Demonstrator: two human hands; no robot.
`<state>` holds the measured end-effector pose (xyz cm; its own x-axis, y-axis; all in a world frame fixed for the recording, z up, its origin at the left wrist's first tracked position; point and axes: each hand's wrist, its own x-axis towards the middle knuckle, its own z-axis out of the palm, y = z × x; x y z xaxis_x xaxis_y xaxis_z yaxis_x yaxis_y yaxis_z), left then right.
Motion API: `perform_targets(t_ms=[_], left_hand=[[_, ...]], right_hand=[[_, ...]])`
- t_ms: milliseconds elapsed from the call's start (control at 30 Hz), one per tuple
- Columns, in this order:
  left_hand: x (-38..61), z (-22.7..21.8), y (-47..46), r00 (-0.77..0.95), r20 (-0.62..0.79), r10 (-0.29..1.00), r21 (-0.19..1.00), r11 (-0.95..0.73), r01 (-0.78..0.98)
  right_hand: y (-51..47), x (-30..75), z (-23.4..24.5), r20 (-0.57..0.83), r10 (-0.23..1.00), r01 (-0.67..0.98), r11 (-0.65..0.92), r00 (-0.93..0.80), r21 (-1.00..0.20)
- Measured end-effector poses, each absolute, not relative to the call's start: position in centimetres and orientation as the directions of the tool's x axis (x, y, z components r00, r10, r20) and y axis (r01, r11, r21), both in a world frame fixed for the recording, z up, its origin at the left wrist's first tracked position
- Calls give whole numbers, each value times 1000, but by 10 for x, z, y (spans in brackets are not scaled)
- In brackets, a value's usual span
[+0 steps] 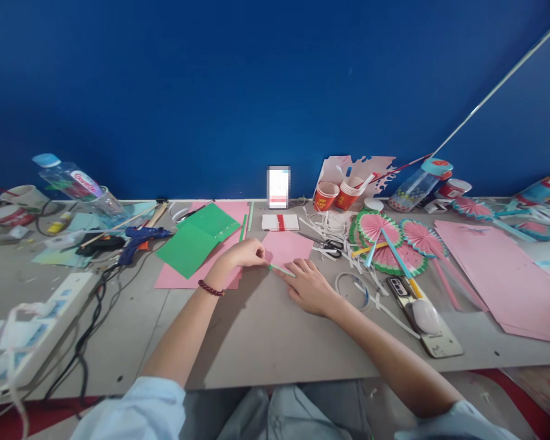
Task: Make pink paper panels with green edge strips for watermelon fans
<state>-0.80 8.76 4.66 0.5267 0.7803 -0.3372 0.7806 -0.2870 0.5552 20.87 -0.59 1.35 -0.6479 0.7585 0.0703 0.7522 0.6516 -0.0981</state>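
A small pink paper sheet (288,246) lies on the table in front of me with a thin green strip (282,269) along its near edge. My left hand (244,253) has its fingers curled and pressed down on the strip's left end; a dark bead bracelet circles that wrist. My right hand (308,285) lies over the strip's right end, fingertips pressing it onto the paper. Both hands touch the strip and the pink sheet.
Green paper (197,239) on pink sheets lies to the left, beside a blue glue gun (142,235). Scissors (327,245), paper fans (387,238), a phone (424,315), red cups (337,195), bottles and large pink sheets (504,275) fill the right. A power strip (32,330) with cables sits near left.
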Motion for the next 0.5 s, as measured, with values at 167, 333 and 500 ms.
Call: perform_targets(t_ms=[167,333,500], left_hand=[[-5,49,85,516,-328,791,541,-291,790],[-5,51,85,487,-304,819,491,-304,817],[-7,48,88,481,-303,823,493,-297,818]], right_hand=[[-7,207,16,49,767,763,641,-639,-86],[-6,206,15,58,768,764,641,-638,-80],[-4,207,14,57,755,753,655,-653,-53]])
